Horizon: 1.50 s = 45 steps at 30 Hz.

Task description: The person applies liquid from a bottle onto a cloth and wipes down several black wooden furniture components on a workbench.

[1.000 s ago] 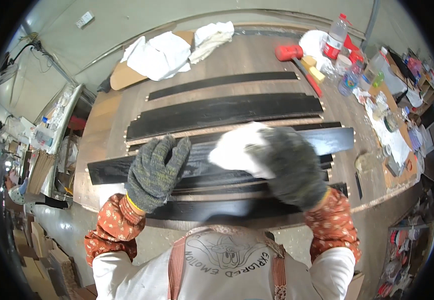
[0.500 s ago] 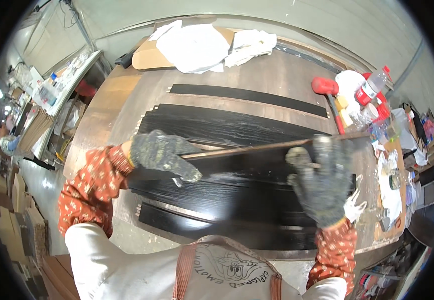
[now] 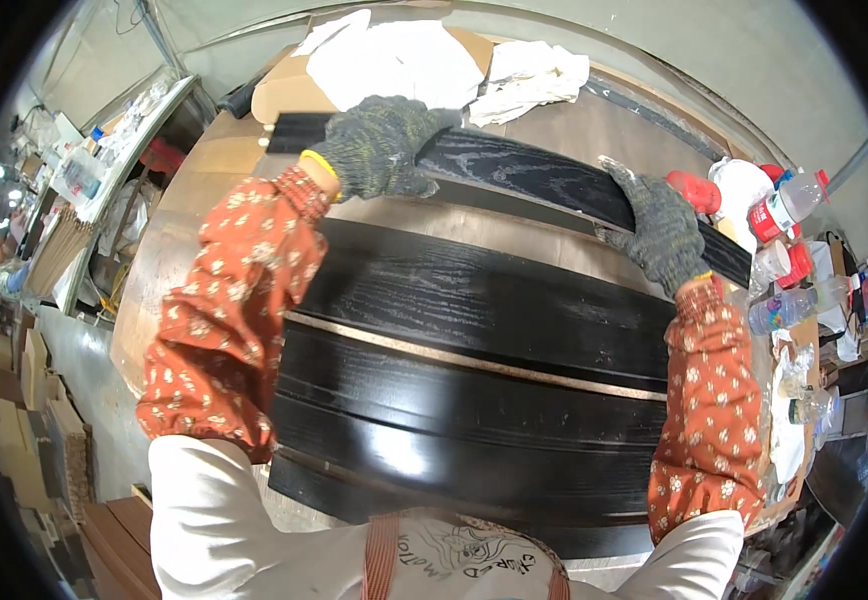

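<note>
At the far side of the workbench (image 3: 189,215) we hold a long black plank (image 3: 534,180) with both gloved hands, lifted above the other boards and running from upper left down to the right. Our left hand (image 3: 384,145) is closed over the plank near its left end, fingers curled over the top face. Our right hand (image 3: 659,225) clasps the same plank toward its right end, fingers wrapped around the edge. Both forearms wear red floral sleeves (image 3: 229,310) over white cuffs.

Just beneath the raised plank lie several wide black boards (image 3: 474,300), side by side and touching, their grain showing; a thin pale strip (image 3: 474,360) runs between two of them. Nearer to us the glossy boards (image 3: 454,440) catch a patch of light.

Beyond our left hand, white cloths (image 3: 394,60) rest on a piece of cardboard (image 3: 279,95), and another crumpled rag (image 3: 534,75) lies just beside them. To the right of our right hand stand plastic bottles with red caps (image 3: 779,205) and a red mallet head (image 3: 694,190), close to the plank's right end.
</note>
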Motion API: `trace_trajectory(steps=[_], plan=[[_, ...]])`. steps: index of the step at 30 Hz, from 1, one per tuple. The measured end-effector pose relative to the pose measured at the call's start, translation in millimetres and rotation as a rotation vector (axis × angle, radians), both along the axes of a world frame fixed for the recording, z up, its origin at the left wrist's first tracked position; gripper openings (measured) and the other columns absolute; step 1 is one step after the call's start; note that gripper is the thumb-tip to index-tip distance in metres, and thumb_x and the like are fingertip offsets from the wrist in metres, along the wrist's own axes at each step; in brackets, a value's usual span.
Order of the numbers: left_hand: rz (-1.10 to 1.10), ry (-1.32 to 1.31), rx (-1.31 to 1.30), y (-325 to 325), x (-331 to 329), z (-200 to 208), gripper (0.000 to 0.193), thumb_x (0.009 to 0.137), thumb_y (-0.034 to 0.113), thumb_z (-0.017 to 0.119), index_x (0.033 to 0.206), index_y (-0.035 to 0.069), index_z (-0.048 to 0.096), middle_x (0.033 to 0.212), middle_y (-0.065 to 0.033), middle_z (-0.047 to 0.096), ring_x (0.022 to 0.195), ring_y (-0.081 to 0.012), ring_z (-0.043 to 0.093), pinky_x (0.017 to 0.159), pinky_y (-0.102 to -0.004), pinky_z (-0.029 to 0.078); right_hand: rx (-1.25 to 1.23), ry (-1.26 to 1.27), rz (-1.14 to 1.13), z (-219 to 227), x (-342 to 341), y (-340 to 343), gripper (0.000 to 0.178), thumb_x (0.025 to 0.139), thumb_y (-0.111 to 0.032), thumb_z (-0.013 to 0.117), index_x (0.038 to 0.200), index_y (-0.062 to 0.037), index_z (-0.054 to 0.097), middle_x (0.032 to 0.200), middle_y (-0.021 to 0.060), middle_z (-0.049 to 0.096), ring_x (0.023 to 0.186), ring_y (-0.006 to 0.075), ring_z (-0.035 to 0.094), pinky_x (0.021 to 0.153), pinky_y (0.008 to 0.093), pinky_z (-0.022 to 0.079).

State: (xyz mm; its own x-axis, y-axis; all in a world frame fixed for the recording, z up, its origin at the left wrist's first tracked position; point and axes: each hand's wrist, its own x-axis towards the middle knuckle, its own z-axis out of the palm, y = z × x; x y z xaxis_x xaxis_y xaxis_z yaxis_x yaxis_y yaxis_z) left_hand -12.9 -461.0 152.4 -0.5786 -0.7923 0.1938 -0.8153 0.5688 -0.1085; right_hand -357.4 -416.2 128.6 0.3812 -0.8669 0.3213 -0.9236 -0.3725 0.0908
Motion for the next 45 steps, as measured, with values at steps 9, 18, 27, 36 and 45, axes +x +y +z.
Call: trace_trajectory(steps=[9, 18, 27, 36, 45], plan=[[0.215, -0.024, 0.423, -57.9, 10.8, -90.7, 0.078, 0.062, 0.039, 0.082, 0.129, 0.017, 0.050, 0.123, -0.0112, 0.058, 0.114, -0.0307, 0.055, 0.098, -0.0402, 0.042, 0.376, 0.003, 0.020, -65.6, 13.8, -60.4, 0.082, 0.072, -0.047, 0.072, 0.141, -0.0210, 0.037, 0.123, 0.0149, 0.055, 0.115, 0.0332, 0.051, 0.100, 0.0459, 0.038], [0.301, 0.121, 0.587, -63.5, 25.7, -103.3, 0.077, 0.065, 0.025, 0.081, 0.134, 0.018, 0.046, 0.125, -0.0090, 0.058, 0.115, -0.0268, 0.055, 0.098, -0.0384, 0.044, 0.405, 0.015, -0.005, -87.2, 5.8, -70.8, 0.072, 0.076, -0.045, 0.067, 0.138, -0.0194, 0.041, 0.126, 0.0149, 0.054, 0.118, 0.0330, 0.050, 0.101, 0.0447, 0.036], [0.222, -0.039, 0.463, -67.0, 12.7, -106.4, 0.085, 0.067, 0.039, 0.078, 0.139, 0.018, 0.038, 0.138, -0.0139, 0.045, 0.128, -0.0314, 0.043, 0.109, -0.0452, 0.030, 0.194, 0.011, 0.166, -78.8, 52.5, -61.3, 0.075, 0.077, -0.038, 0.067, 0.137, -0.0049, 0.038, 0.130, 0.0224, 0.048, 0.123, 0.0374, 0.044, 0.104, 0.0434, 0.035], [0.009, 0.069, 0.218, -42.0, 24.0, -119.4, 0.066, 0.079, 0.035, 0.066, 0.135, 0.010, 0.042, 0.146, -0.0170, 0.034, 0.134, -0.0304, 0.034, 0.112, -0.0485, 0.022, 0.446, -0.112, 0.153, -86.5, 96.3, -64.7, 0.067, 0.080, -0.045, 0.061, 0.130, -0.0027, 0.047, 0.135, 0.0188, 0.045, 0.129, 0.0303, 0.041, 0.106, 0.0419, 0.035], [0.745, -0.198, 0.449, -39.9, 214.2, -79.9, 0.056, 0.085, 0.049, 0.054, 0.129, 0.014, 0.053, 0.133, -0.0201, 0.049, 0.123, -0.0312, 0.047, 0.102, -0.0380, 0.038, 0.431, -0.109, -0.661, -54.2, -75.3, -16.5, 0.074, 0.085, -0.053, 0.051, 0.134, 0.0013, 0.042, 0.130, 0.0228, 0.051, 0.124, 0.0372, 0.046, 0.106, 0.0405, 0.035]])
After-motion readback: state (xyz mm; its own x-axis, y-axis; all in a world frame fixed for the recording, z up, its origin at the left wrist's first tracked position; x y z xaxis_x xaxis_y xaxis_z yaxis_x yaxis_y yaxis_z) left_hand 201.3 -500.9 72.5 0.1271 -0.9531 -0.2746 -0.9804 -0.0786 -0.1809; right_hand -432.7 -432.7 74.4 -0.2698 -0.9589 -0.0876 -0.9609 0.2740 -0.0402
